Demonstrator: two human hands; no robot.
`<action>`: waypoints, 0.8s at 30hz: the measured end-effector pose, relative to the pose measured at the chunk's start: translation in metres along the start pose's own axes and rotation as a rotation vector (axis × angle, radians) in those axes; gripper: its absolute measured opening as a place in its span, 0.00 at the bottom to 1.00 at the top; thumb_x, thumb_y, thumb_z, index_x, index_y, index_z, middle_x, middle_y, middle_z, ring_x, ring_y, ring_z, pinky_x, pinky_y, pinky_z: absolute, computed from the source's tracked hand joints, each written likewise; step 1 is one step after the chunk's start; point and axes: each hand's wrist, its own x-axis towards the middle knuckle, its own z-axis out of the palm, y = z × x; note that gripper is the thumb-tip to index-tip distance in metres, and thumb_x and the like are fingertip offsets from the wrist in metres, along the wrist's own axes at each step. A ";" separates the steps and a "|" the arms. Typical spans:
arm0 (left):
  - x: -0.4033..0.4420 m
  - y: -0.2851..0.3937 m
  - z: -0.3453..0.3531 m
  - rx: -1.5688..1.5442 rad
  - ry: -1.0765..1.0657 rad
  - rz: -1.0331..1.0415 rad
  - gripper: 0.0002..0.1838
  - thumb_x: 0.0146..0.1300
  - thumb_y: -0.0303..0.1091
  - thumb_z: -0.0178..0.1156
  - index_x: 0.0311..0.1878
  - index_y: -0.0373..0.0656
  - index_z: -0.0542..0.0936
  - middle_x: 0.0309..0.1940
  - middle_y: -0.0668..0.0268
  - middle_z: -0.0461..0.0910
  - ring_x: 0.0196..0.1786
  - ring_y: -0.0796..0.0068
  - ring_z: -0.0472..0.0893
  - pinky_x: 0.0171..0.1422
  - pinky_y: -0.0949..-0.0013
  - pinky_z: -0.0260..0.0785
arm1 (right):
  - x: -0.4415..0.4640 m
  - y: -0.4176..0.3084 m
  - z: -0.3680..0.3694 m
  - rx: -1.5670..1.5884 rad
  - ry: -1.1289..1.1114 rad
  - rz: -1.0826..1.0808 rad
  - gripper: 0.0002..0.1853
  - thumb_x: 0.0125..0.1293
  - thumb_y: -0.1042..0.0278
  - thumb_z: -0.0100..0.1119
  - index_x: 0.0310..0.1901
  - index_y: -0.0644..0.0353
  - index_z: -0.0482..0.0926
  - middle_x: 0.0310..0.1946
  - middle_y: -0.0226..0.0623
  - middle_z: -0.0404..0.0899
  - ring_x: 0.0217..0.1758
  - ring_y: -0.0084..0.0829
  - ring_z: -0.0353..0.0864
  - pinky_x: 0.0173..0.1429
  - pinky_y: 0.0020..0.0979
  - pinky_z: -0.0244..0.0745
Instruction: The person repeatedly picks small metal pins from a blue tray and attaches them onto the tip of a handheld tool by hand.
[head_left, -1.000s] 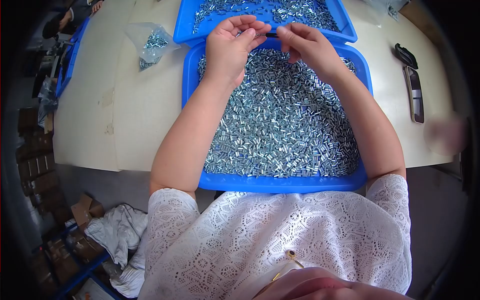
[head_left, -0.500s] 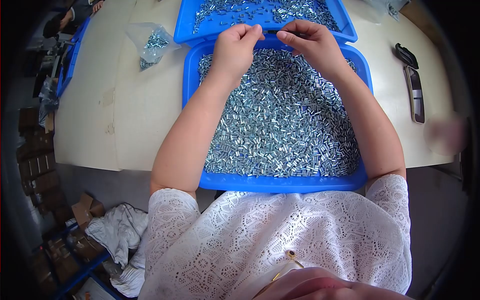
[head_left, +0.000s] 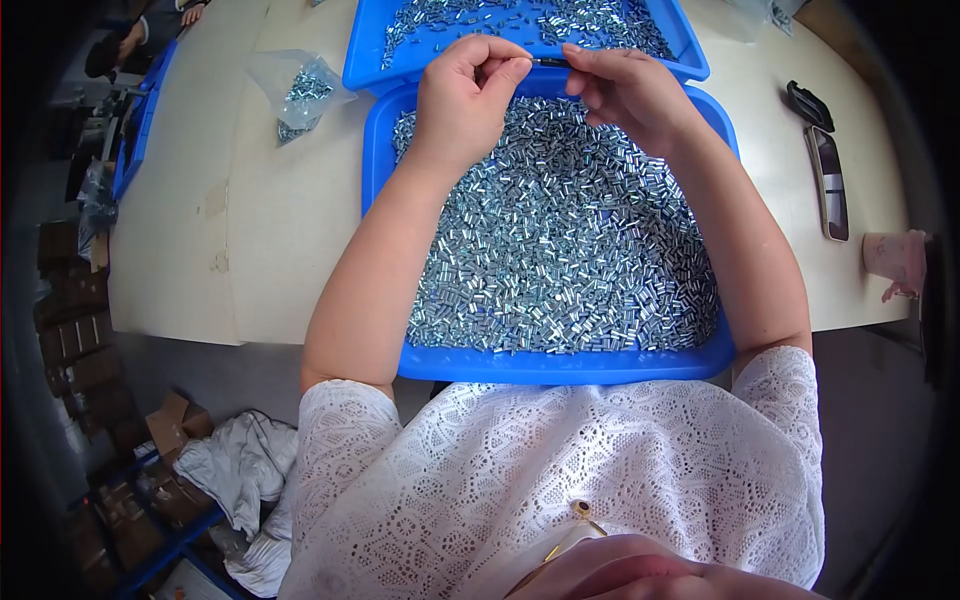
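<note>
Over the far rim of the near blue bin [head_left: 560,368], both hands are raised close together. My right hand [head_left: 635,95] pinches a thin dark rod-like tool [head_left: 550,62] between thumb and fingers. The tool's tip reaches the fingertips of my left hand [head_left: 462,100], which are pinched together; what they hold is too small to name. Many small silvery metal cylinders [head_left: 570,240] fill the near bin. Behind it, a second blue bin [head_left: 430,62] holds more such pieces, spread thinly.
A clear plastic bag of metal pieces [head_left: 305,90] lies at the left. On the right are a phone [head_left: 829,185], a black object [head_left: 810,106] and a pink cup [head_left: 893,256]. Another person's hand [head_left: 192,14] shows at the far left.
The left fingers, spread a second ago, are now pinched together. Both hands have moved slightly, and the right fingers beneath the tool look looser than half a second ago. The pink cup is sharper.
</note>
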 end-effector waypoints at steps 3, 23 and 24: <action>0.000 0.001 -0.003 0.066 -0.004 0.054 0.04 0.57 0.30 0.59 0.31 0.39 0.79 0.18 0.76 0.69 0.23 0.87 0.65 0.26 0.80 0.58 | -0.002 -0.004 0.002 0.039 -0.033 0.042 0.17 0.60 0.53 0.56 0.22 0.58 0.76 0.16 0.24 0.70 0.19 0.17 0.66 0.29 0.20 0.64; -0.001 0.019 0.000 0.408 -0.028 0.350 0.07 0.58 0.29 0.55 0.26 0.36 0.73 0.23 0.61 0.72 0.27 0.66 0.72 0.31 0.69 0.63 | -0.001 -0.002 -0.003 0.203 -0.174 0.102 0.18 0.60 0.53 0.55 0.21 0.57 0.76 0.14 0.24 0.69 0.17 0.17 0.63 0.27 0.20 0.64; -0.001 0.017 0.000 0.381 -0.011 0.310 0.07 0.59 0.29 0.55 0.28 0.37 0.73 0.23 0.61 0.72 0.27 0.67 0.72 0.31 0.69 0.64 | -0.001 -0.002 -0.002 0.143 -0.140 0.048 0.17 0.60 0.53 0.55 0.21 0.57 0.76 0.14 0.24 0.69 0.17 0.17 0.64 0.28 0.20 0.65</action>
